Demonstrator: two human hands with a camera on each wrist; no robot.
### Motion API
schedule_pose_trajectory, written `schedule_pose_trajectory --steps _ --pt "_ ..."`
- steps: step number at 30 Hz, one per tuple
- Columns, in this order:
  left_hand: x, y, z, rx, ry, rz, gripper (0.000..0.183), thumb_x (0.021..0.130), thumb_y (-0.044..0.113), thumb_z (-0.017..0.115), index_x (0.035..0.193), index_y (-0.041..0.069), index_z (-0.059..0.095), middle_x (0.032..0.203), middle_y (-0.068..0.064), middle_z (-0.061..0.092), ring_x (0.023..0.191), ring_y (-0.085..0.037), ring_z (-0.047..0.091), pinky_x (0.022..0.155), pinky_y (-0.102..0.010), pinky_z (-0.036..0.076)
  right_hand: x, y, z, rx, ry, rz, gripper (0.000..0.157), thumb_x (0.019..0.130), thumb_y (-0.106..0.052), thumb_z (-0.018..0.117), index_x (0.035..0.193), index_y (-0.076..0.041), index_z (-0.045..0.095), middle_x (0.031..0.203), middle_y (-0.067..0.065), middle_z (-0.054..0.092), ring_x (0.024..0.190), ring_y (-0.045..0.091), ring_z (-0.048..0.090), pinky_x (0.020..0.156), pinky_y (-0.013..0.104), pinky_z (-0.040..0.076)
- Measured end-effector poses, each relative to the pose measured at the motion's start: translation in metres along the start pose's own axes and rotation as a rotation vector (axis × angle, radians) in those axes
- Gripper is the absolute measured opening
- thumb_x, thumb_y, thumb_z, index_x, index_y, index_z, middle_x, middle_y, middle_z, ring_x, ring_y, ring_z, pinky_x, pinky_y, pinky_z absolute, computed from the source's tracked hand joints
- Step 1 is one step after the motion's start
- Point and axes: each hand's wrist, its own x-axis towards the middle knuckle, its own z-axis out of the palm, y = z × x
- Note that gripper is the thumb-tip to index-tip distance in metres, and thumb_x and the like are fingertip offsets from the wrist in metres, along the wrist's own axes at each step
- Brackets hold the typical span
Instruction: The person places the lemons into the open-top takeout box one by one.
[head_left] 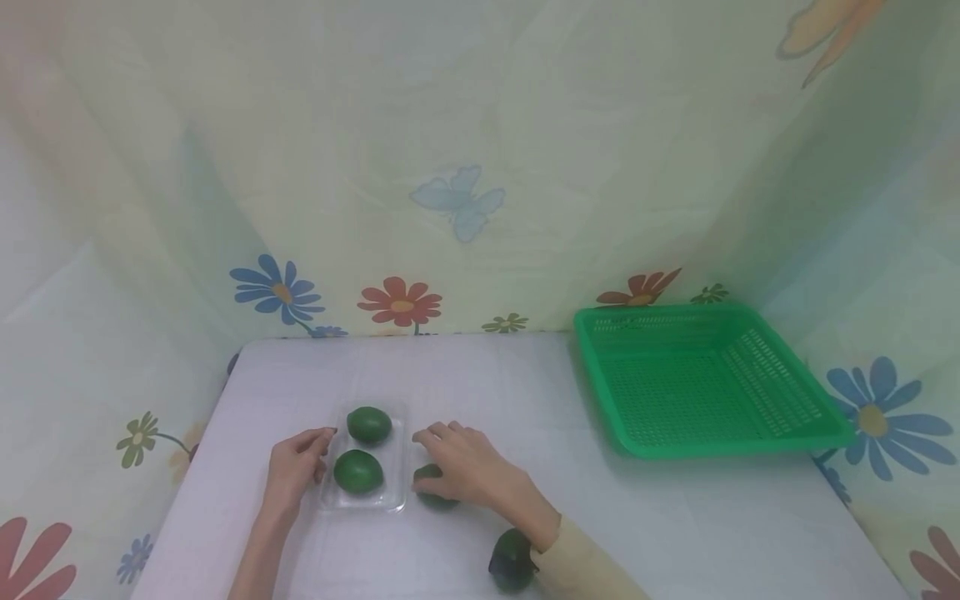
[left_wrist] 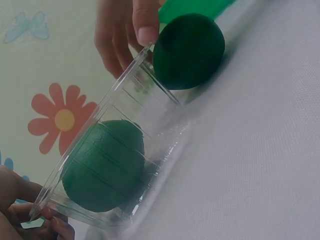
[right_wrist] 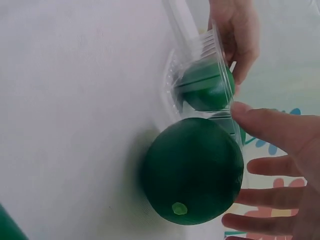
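Two green limes, one far [head_left: 369, 425] and one near [head_left: 358, 472], lie in a clear plastic tray [head_left: 395, 500] on the table. My left hand [head_left: 294, 468] pinches the tray's left rim between thumb and fingers; in the left wrist view those fingertips [left_wrist: 52, 220] are at its corner. Another lime [right_wrist: 195, 172] rests on the table, just right of the tray. Over it is my right hand [head_left: 468, 467], fingers spread and extended along its far side. My right thumb [right_wrist: 265, 122] overlaps the tray's rim in the right wrist view.
A green slotted plastic basket [head_left: 611, 412] stands at the table's back right. Beside my right sleeve [head_left: 581, 562], near the front, is a dark green rounded thing [head_left: 512, 554] with black parts. A flower-patterned cloth [head_left: 480, 108] hangs behind the white table [head_left: 675, 525].
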Motion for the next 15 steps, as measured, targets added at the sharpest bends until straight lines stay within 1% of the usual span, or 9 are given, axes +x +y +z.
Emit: schedule_pose_trajectory --steps 6,11,15 --pt "-0.001 0.001 0.0 0.0 0.004 0.001 0.04 0.106 0.026 0.054 0.135 0.0 0.063 0.118 -0.02 0.062 0.065 -0.012 0.055 0.063 -0.024 0.047 -0.004 0.002 0.003 0.034 -0.022 -0.014 0.064 0.09 -0.049 0.078 0.142 -0.018 0.058 0.136 0.002 0.063 0.114 0.018 0.061 0.089 0.034 0.054" --pt "-0.002 0.001 0.0 0.008 0.0 -0.005 0.041 0.107 0.027 0.053 0.136 0.001 0.063 0.122 -0.022 0.062 0.065 -0.012 0.055 0.064 -0.024 0.047 -0.006 0.001 0.007 0.033 -0.056 -0.019 0.066 0.089 -0.048 0.08 0.143 -0.019 0.058 0.136 0.001 0.063 0.111 0.015 0.06 0.086 0.03 0.053" --pt "-0.002 0.0 0.0 0.006 -0.002 -0.004 0.04 0.107 0.028 0.054 0.136 0.001 0.063 0.121 -0.021 0.062 0.066 -0.012 0.055 0.064 -0.024 0.047 -0.007 -0.001 0.011 0.025 -0.079 -0.018 0.067 0.087 -0.048 0.081 0.143 -0.02 0.058 0.135 0.0 0.064 0.11 0.014 0.061 0.087 0.03 0.053"
